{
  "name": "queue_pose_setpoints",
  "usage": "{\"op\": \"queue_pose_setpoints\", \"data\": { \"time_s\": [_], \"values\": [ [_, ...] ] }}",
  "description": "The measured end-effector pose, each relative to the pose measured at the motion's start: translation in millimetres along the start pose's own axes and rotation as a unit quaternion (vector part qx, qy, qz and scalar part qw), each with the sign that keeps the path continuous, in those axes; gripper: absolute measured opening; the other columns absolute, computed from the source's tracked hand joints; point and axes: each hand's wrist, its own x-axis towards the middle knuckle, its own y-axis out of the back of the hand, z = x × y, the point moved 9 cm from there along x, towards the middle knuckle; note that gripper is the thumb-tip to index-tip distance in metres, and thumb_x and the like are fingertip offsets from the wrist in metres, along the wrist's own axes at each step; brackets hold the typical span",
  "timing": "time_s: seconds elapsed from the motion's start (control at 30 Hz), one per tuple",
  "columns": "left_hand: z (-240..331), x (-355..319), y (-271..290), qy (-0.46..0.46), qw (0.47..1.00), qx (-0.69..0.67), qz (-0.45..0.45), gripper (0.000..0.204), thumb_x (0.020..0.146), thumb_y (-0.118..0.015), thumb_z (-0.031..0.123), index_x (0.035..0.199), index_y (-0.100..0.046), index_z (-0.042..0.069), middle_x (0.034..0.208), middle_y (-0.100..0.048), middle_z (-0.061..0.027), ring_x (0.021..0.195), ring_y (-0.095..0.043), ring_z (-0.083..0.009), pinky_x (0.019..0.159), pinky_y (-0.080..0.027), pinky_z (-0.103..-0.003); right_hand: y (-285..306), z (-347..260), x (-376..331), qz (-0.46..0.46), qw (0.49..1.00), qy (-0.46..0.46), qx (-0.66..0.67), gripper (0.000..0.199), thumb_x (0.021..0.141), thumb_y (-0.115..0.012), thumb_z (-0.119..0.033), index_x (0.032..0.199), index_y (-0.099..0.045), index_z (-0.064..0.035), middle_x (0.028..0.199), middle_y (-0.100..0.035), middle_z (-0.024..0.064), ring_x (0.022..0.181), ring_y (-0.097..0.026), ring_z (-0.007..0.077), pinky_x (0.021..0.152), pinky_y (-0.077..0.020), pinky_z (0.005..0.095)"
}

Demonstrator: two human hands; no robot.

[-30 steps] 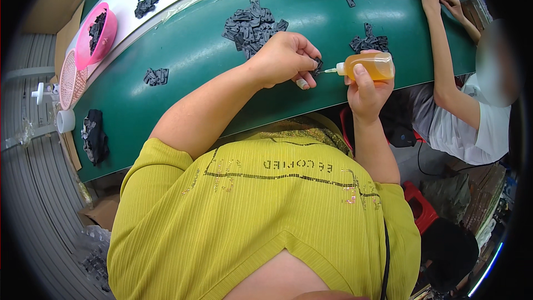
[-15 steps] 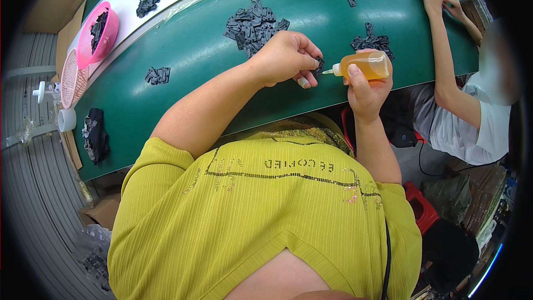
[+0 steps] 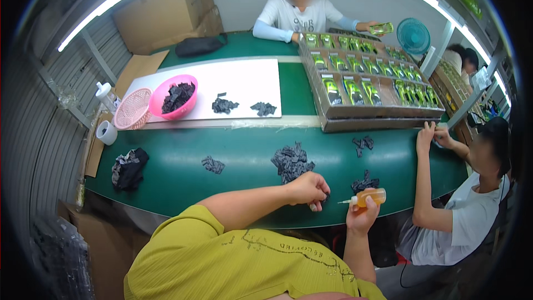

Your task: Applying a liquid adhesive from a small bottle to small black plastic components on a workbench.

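My left hand [image 3: 308,188] is closed, pinching a small black plastic piece [image 3: 326,197] over the near edge of the green table [image 3: 244,203]. In my right hand [image 3: 363,218] is a squeeze bottle [image 3: 373,196] of amber liquid, tipped on its side. Its thin nozzle points left at the black piece, with a small gap between them. Just beyond my left hand lies a large heap of black plastic pieces [image 3: 291,161]. Smaller piles of black pieces [image 3: 365,182] sit beyond the bottle and black pieces [image 3: 212,164] to the left.
A pink bowl [image 3: 157,100] of black pieces stands on a white board [image 3: 244,81], beside a pink basket [image 3: 132,112]. Dark cloth [image 3: 131,171] lies at the left. Cartons of green packages [image 3: 383,112] stand at the back right. One person [image 3: 472,200] works at my right, another [image 3: 302,14] opposite.
The view has tilted up, bringing the far side of the table into sight. Both hands keep their holds. The nozzle tip is slightly farther from the black piece.
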Motion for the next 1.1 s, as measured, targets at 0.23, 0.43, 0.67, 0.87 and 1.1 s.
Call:
{"op": "queue_pose_setpoints", "data": {
  "time_s": [0.23, 0.43, 0.67, 0.87, 1.1],
  "values": [
    [11.0, 3.4, 5.0, -0.023, 1.0, 0.002, 0.002, 0.028, 0.082, -0.056, -0.002, 0.108, -0.052, -0.008, 0.084, -0.06, -0.0125, 0.065, -0.065, -0.0184, 0.055, -0.055, -0.027, -4.9, -11.7, 8.8, -0.019, 1.0, -0.006, 0.012, 0.022, 0.078, -0.053, -0.009, 0.1, -0.051, -0.0067, 0.082, -0.055, 0.005, 0.052, -0.048, 0.0132, 0.045, -0.0418, 0.0242],
    [17.0, 2.0, -6.4, -0.034, 0.993, 0.098, 0.05, 0.024, 0.083, -0.055, -0.001, 0.106, -0.052, -0.006, 0.08, -0.06, -0.011, 0.063, -0.064, -0.0167, 0.053, -0.054, -0.026, 41.6, -39.7, 10.7, 0.019, 0.997, 0.057, 0.039, 0.023, 0.08, -0.053, -0.01, 0.102, -0.051, -0.0051, 0.084, -0.056, 0.0058, 0.053, -0.049, 0.0127, 0.044, -0.0407, 0.0236],
    [45.1, 38.9, 1.0, -0.11, 0.971, 0.168, 0.129, 0.014, 0.078, -0.06, -0.001, 0.091, -0.055, -0.004, 0.074, -0.062, -0.0111, 0.059, -0.064, -0.0179, 0.052, -0.052, -0.028, 32.2, -51.9, 22.0, -0.021, 0.988, 0.042, 0.145, 0.024, 0.081, -0.056, -0.018, 0.1, -0.05, -0.0046, 0.081, -0.049, 0.0047, 0.053, -0.038, 0.0111, 0.045, -0.0315, 0.0235],
    [69.4, 66.6, -28.5, -0.208, 0.938, 0.238, 0.141, 0.02, 0.076, -0.061, 0.003, 0.095, -0.06, -0.004, 0.082, -0.064, -0.0126, 0.071, -0.066, -0.0214, 0.063, -0.053, -0.032, 51.6, -43.5, 26.9, 0.004, 0.981, 0.002, 0.192, 0.023, 0.08, -0.058, -0.018, 0.097, -0.055, -0.0029, 0.085, -0.058, 0.01, 0.057, -0.045, 0.0146, 0.05, -0.0357, 0.0267],
    [74.9, -1.3, -68.9, -0.352, 0.786, 0.488, 0.141, 0.016, 0.076, -0.062, 0.012, 0.09, -0.064, 0.006, 0.089, -0.061, -0.0113, 0.08, -0.061, -0.0289, 0.071, -0.05, -0.038, 50.7, -47.3, 19.4, -0.015, 0.984, -0.012, 0.18, 0.021, 0.08, -0.058, -0.018, 0.098, -0.054, -0.0057, 0.089, -0.059, 0.0098, 0.058, -0.046, 0.0153, 0.05, -0.0357, 0.027]
  ]
}}
